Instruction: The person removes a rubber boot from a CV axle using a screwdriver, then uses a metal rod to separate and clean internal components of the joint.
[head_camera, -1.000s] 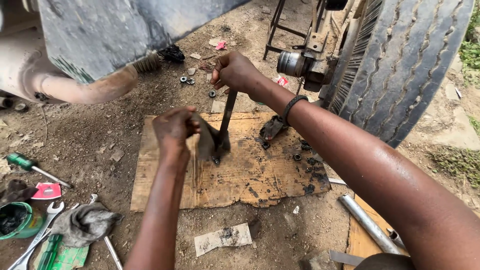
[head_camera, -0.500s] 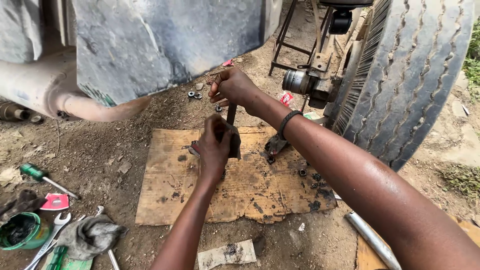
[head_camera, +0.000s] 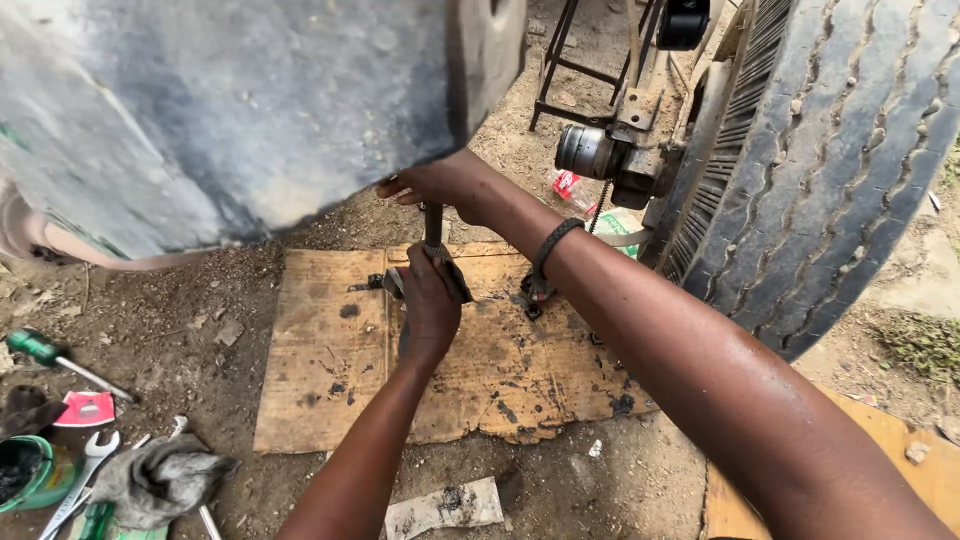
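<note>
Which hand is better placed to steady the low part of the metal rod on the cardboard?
Left, probably. The left hand already grips the rod low, just above the cardboard. The right hand holds its top, partly hidden under the vehicle body.

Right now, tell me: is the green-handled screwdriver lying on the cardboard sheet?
No, the green-handled screwdriver lies on bare dirt well left of the cardboard sheet, near a spanner and grey rag.

Two bare hands grip an upright dark metal rod (head_camera: 433, 222) over a stained brown cardboard sheet (head_camera: 330, 370), left hand (head_camera: 430, 300) low, right hand (head_camera: 445, 185) at the top.
</note>
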